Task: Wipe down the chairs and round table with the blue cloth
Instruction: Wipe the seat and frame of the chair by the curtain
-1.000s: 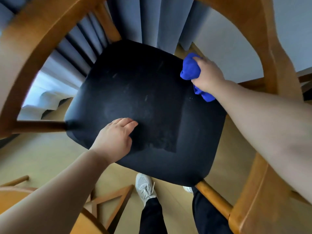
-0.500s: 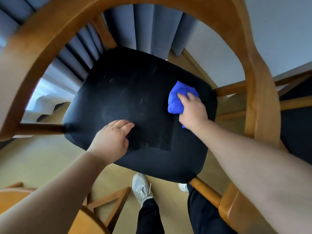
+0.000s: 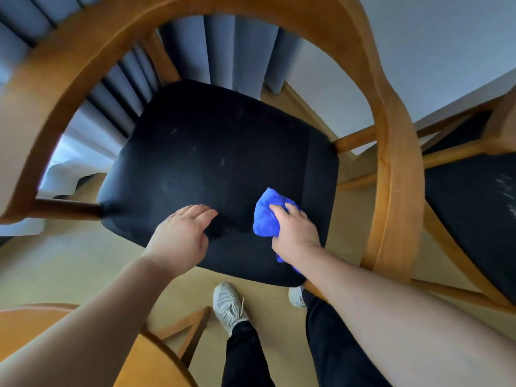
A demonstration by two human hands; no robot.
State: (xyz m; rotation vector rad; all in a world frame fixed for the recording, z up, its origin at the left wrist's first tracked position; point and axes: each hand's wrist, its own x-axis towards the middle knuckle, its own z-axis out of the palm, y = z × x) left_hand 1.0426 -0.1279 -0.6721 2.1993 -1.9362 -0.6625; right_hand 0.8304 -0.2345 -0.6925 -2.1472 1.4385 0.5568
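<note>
**Desk:** While the right hand (image 3: pixel 296 233) wads the blue cloth (image 3: pixel 266 216) onto a chair's black seat (image 3: pixel 223 152), what's the other one doing?

**Photog:** The left hand (image 3: pixel 181 236) lies just beside it on the seat, fingers loose, holding nothing. Bracing, prob.

**Desk:** Where's the cloth, exactly?

**Photog:** Under and ahead of the right hand's curled fingers, w/ a tail poking out behind the wrist.

**Desk:** How'll it handle?

**Photog:** Soft, light and limp, I'd judge, so it goes wherever the palm pushes. Best gripped bunched, fingers over the top, as here. A loose edge could drag.

**Desk:** Which way does it point?

**Photog:** Long axis runs approx. along the forearm, fat end pointing away from the wrist twd. the chair back. The second chair (image 3: pixel 469 208) sits right of that hand, well apart. The round table (image 3: pixel 145 356) edge shows near the left elbow.
</note>
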